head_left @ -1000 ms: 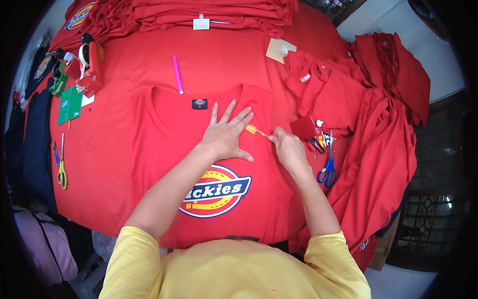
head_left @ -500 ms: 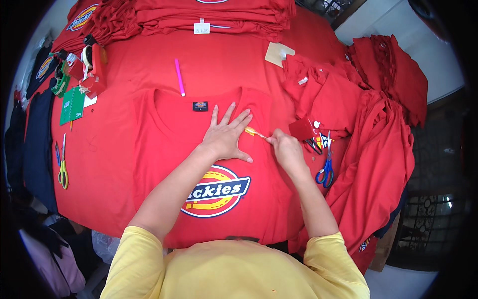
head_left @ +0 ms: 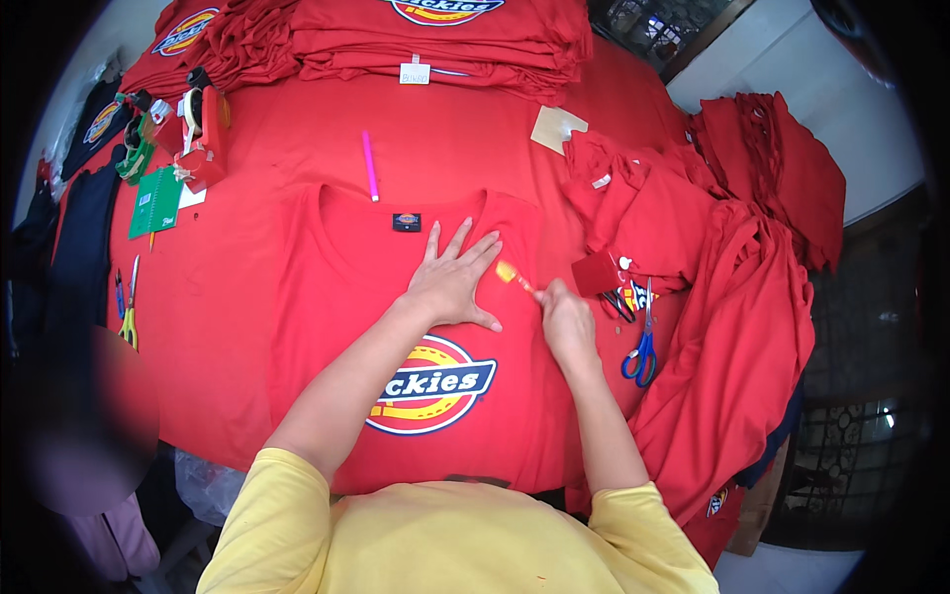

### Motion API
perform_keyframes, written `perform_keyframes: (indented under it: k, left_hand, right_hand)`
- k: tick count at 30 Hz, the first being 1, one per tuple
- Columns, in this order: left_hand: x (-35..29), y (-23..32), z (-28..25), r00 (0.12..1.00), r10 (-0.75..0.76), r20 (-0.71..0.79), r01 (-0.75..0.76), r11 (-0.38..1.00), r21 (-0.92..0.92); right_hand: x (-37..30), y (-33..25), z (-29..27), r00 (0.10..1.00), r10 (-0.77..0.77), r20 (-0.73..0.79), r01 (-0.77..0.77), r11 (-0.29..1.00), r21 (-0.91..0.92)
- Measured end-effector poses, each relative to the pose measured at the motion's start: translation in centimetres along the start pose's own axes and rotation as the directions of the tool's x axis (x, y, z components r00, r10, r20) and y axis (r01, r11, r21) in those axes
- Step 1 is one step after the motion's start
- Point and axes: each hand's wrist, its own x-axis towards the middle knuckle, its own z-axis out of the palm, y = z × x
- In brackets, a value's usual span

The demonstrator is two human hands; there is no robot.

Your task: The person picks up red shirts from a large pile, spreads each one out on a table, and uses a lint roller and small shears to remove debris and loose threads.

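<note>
By the right edge of the shirt (head_left: 356, 297), the right hand (head_left: 568, 322) grips a brush (head_left: 508, 271) (its yellow head is blurred); the left hand (head_left: 450, 289) lies flat, spread, below the shirt's neckline. If it slips, the shirt may wrinkle.

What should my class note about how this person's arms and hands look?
The loose yellow fabric left sleeve and matching right sleeve are short, ending near the elbows. The forearms are bare, with no watch or bracelet showing. The left hand and right hand are ungloved; no ring shows on the visible fingers.
</note>
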Motion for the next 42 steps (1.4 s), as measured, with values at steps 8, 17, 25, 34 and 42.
perform_keyframes:
  k: [8, 17, 25, 34, 42]
  left_hand:
    - [-0.1, -0.1, -0.3, 1.000, -0.011, 0.010, 0.011, 1.000, 0.005]
    - [0.0, -0.1, 0.0, 1.000, -0.005, 0.003, 0.005, 1.000, -0.005]
    - [0.2, -0.1, -0.3, 1.000, -0.007, 0.012, 0.007, 1.000, 0.010]
    - [-0.1, -0.1, -0.5, 0.999, -0.032, 0.006, 0.032, 0.999, -0.027]
    - [-2.9, 2.9, 4.6, 0.956, 0.107, -0.272, -0.089, 0.993, 0.076]
  right_hand:
    - [1.7, -0.9, -1.4, 1.000, 0.026, 0.007, -0.026, 0.999, 0.028]
    - [0.7, -1.0, -1.0, 0.999, -0.046, -0.008, 0.046, 0.999, -0.016]
    - [-0.2, -1.7, -1.3, 0.994, 0.061, 0.093, -0.068, 0.995, 0.077]
    - [-1.0, -2.7, -2.1, 0.995, -0.028, 0.094, 0.016, 0.993, 0.121]
    - [11.0, -1.8, 2.2, 0.942, 0.080, -0.326, 0.023, 0.953, 0.301]
